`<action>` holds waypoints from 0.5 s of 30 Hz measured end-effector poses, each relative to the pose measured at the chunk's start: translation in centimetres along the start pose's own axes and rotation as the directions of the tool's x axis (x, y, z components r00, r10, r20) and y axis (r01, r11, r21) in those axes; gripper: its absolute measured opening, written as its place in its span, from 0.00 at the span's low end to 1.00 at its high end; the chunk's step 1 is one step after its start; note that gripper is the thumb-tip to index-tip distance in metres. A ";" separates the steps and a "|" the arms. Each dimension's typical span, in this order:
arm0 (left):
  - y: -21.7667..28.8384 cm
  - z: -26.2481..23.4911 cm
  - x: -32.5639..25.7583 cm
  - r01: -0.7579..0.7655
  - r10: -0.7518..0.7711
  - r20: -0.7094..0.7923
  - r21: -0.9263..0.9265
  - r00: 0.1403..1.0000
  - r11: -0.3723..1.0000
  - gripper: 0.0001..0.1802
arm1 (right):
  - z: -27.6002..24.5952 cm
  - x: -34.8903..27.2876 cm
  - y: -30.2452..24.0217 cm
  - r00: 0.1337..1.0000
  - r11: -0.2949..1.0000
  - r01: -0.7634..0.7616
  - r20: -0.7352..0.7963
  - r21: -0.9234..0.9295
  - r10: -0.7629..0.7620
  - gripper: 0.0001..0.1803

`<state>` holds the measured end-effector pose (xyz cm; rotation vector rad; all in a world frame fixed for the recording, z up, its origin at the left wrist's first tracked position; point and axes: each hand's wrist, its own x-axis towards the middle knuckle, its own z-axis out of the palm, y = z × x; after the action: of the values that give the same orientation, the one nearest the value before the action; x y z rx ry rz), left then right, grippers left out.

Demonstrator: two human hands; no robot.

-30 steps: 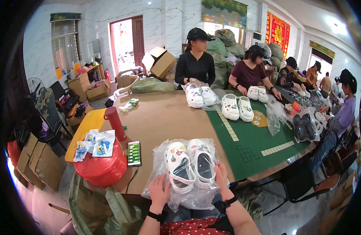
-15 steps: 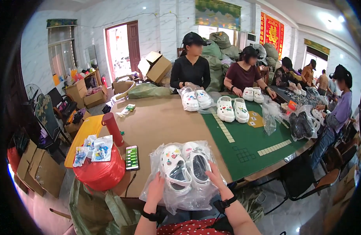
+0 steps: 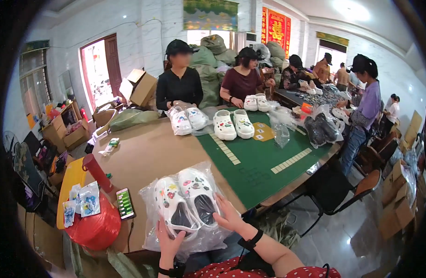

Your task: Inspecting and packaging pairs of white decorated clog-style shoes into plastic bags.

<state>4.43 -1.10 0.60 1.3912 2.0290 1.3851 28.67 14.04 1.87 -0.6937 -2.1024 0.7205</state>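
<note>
Clogs (image 3: 183, 204): white, dark inside, bright charms (image 3: 195, 186) on top.
Toes (image 3: 192, 178): pointing away, slightly left; long axis near to far.
Bag (image 3: 151, 227): clear, crinkled, clogs visible inside.
Grip: left hand (image 3: 170, 241) and right hand (image 3: 229, 214) hold the clogs between them.
Table (image 3: 129, 160): clogs at its near edge.
Packets (image 3: 89, 200): clear, blue bits inside.
</note>
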 end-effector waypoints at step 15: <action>-2.0 -0.5 -0.9 -0.079 0.081 0.012 -0.112 0.997 0.991 0.72 | 0.8 -1.8 0.2 0.997 0.961 -0.071 0.033 0.267 0.065 0.45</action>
<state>3.43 -2.23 -1.02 1.4451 1.8734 1.4909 29.04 12.77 0.45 -0.6106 -1.9601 1.0343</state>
